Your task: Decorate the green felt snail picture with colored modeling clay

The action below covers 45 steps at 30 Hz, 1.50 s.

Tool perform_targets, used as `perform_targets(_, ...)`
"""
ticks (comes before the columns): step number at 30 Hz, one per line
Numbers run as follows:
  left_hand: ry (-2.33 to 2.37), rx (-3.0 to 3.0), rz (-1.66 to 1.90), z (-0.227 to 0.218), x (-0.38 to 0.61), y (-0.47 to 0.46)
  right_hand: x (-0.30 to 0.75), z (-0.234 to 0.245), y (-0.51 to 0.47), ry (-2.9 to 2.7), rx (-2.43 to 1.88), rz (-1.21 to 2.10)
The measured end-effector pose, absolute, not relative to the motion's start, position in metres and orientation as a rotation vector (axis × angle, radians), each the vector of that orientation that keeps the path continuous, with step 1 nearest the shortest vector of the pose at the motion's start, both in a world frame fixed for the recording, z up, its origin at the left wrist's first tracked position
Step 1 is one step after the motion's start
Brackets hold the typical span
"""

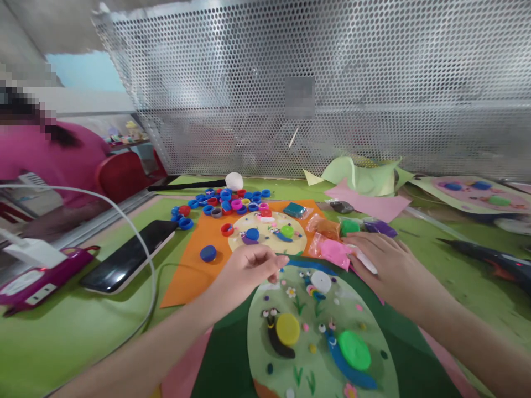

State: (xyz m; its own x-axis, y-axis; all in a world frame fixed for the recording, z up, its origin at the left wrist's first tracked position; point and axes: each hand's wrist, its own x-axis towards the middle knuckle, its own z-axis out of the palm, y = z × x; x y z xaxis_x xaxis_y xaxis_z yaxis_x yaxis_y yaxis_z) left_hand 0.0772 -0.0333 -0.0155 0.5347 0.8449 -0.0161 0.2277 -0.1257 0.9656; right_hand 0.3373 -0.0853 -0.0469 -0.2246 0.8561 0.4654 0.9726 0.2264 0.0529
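My left hand [259, 262] hovers over the top of a dark green card [226, 354], with thumb and fingers curled together; whatever is in them is hidden. On that card lies a pale green oval [307, 367] decorated with clay snails whose shells are a yellow bottle cap [287, 330], a green cap [354, 350] and a white cap [321, 282]. To the right, my right hand [384, 262] reaches with outstretched fingers onto small clay packets. Its fingertips touch a white packet [365, 260] beside a pink clay packet [334, 252]. Orange clay [327, 227] and purple clay [379, 227] lie just beyond.
Many loose bottle caps [226, 203] lie behind an orange card [186, 276]. A phone [130, 257], a cable and a purple power strip [45, 276] occupy the left. A glue gun [493, 257] rests at right. Behind stands a perforated metal panel [249, 83]; a person in pink sits far left.
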Motion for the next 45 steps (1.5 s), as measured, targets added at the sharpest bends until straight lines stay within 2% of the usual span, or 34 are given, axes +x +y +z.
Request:
perform_targets(12,0.827,1.580,0.603,-0.021,0.078,-0.041,0.320,-0.036,-0.093,-2.205,-1.465,-0.444)
perform_targets(24,0.795,1.831,0.643,-0.018,0.079,-0.051,0.263,-0.004,-0.099,-2.445,-1.277,-0.094)
perform_targets(33,0.658,1.886,0.574,-0.015,0.076,-0.062,0.271,-0.008,-0.086,-2.375,-1.233,-0.040)
perform_targets(39,0.443,2.132,0.563,-0.014,0.082,-0.066,0.256,-0.001,-0.090,-2.406,-1.242,0.016)
perform_targets(45,0.545,2.014,0.655,-0.009,0.077,-0.066,0.268,0.004,-0.091,-2.387,-1.223,-0.121)
